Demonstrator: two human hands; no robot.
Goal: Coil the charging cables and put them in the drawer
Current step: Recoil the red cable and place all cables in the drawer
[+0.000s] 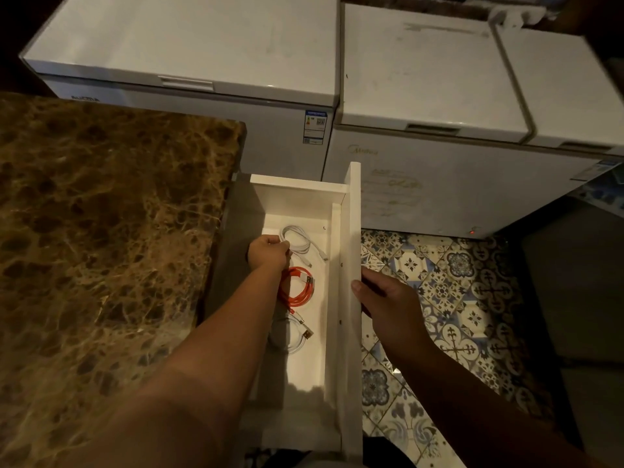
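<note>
A white drawer [351, 238] stands pulled out from under the marble counter. Three coiled cables lie inside it. A white coiled cable [300, 243] is at the far end, and my left hand [268, 253] pinches its near loop. A red coiled cable [300, 287] lies in the middle, partly hidden by my left forearm. A clear white cable with an orange plug [299, 334] lies nearest to me. My right hand [385, 298] grips the drawer's front panel from the outside, thumb on its top edge.
A brown marble countertop [101, 248] fills the left. Two white chest freezers [189, 55] [435, 82] stand behind the drawer. Patterned blue and white floor tiles [449, 298] lie to the right. The drawer's near end holds nothing.
</note>
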